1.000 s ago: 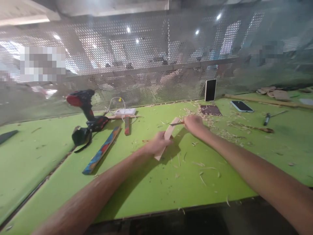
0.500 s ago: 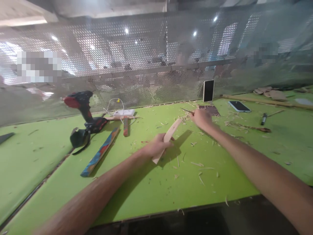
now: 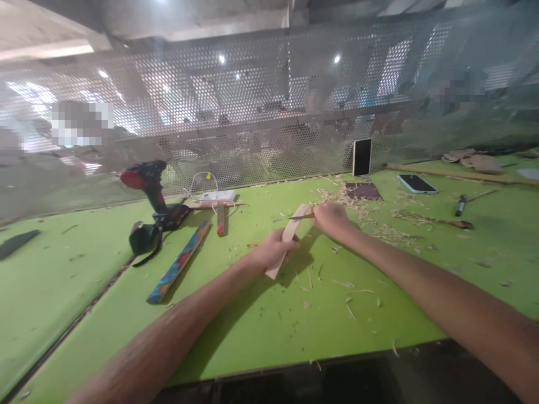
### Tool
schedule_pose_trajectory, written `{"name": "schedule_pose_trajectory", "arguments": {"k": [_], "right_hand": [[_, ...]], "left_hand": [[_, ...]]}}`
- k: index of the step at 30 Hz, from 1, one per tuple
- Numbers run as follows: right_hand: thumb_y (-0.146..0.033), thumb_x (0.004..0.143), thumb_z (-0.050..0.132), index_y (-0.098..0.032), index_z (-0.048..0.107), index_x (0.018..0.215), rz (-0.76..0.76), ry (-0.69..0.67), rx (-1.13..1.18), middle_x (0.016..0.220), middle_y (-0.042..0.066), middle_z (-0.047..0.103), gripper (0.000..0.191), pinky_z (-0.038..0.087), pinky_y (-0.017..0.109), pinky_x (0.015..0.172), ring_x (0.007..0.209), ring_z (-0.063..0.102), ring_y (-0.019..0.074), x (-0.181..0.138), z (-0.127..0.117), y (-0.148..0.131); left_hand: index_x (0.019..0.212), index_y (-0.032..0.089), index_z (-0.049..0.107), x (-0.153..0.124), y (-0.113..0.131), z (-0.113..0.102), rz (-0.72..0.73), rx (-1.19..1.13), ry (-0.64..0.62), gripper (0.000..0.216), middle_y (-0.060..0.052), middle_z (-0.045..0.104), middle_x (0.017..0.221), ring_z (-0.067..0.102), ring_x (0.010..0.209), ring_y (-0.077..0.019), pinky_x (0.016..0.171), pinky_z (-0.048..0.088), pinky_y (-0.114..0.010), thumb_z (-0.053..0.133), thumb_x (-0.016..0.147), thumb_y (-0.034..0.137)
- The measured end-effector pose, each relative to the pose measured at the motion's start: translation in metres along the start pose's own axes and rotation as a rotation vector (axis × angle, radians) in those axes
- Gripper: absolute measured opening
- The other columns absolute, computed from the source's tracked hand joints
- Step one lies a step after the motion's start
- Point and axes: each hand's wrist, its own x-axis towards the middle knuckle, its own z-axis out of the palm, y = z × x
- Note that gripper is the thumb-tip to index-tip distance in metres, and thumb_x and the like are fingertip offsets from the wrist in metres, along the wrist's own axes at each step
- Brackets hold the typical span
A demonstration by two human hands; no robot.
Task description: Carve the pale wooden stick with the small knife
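My left hand (image 3: pixel 273 248) is closed round the lower half of a pale strip of wood (image 3: pixel 292 229), held tilted above the green table (image 3: pixel 252 325). In my right hand (image 3: pixel 332 217) is a knife (image 3: pixel 300 217), its thin blade pointing left. The blade lies across the upper part of the wood; whether it bites in cannot be seen. My right fingers wrap the handle and hide most of it. Curly wood shavings (image 3: pixel 337 194) are heaped just beyond my right hand, and more lie scattered below the wood.
A cordless drill (image 3: pixel 147 191) stands at the left near a painted wooden strip (image 3: pixel 179 264). Behind are a white power strip (image 3: pixel 217 196) and a perforated screen (image 3: pixel 252 123). An upright phone (image 3: pixel 362 157), a flat phone (image 3: pixel 416 183), sandpaper (image 3: pixel 362 191) and a marker (image 3: pixel 460 205) are on the right.
My right hand has moved left and towards me with the knife, from beyond the wood onto its upper part. My left hand keeps its hold. The view has shifted slightly.
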Motion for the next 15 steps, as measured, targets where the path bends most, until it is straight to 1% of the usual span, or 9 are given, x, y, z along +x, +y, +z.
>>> {"name": "schedule_pose_trajectory", "arguments": {"k": [4,7,11,15], "right_hand": [[0.0,0.099,0.048,-0.008,0.081,0.099,0.071,-0.025,-0.017,0.07,0.007,0.062,0.034,0.054,0.035,0.064,0.064,0.062,0.0209,0.004,0.002,0.007],[-0.001,0.099,0.047,-0.006,0.08,0.099,0.097,-0.018,-0.009,0.074,0.01,0.065,0.034,0.054,0.036,0.068,0.067,0.062,0.0216,0.006,0.002,0.013],[-0.001,0.099,0.047,-0.003,0.081,0.101,0.092,-0.018,-0.002,0.076,0.012,0.068,0.034,0.053,0.037,0.07,0.07,0.063,0.0226,0.008,0.004,0.018],[-0.003,0.1,0.051,-0.002,0.081,0.101,0.086,0.017,0.03,0.076,0.013,0.069,0.03,0.051,0.034,0.071,0.072,0.063,0.0224,0.012,0.011,0.027]], "left_hand": [[0.104,0.017,0.06,0.003,-0.004,-0.002,-0.018,0.02,0.001,0.017,0.005,0.059,0.064,0.051,0.048,-0.0101,0.044,0.037,-0.022,0.074,0.097,0.024],[0.104,0.017,0.06,0.003,-0.004,-0.002,-0.019,0.036,-0.001,0.017,0.005,0.06,0.065,0.051,0.047,-0.0103,0.043,0.037,-0.022,0.074,0.097,0.025],[0.104,0.017,0.059,0.002,-0.002,-0.002,-0.03,0.06,-0.003,0.017,0.006,0.059,0.065,0.051,0.047,-0.0104,0.044,0.038,-0.022,0.073,0.096,0.023],[0.099,0.018,0.058,0.003,0.0,-0.005,-0.02,0.032,-0.023,0.017,0.006,0.057,0.064,0.051,0.048,-0.0102,0.045,0.04,-0.022,0.074,0.094,0.022]]}}
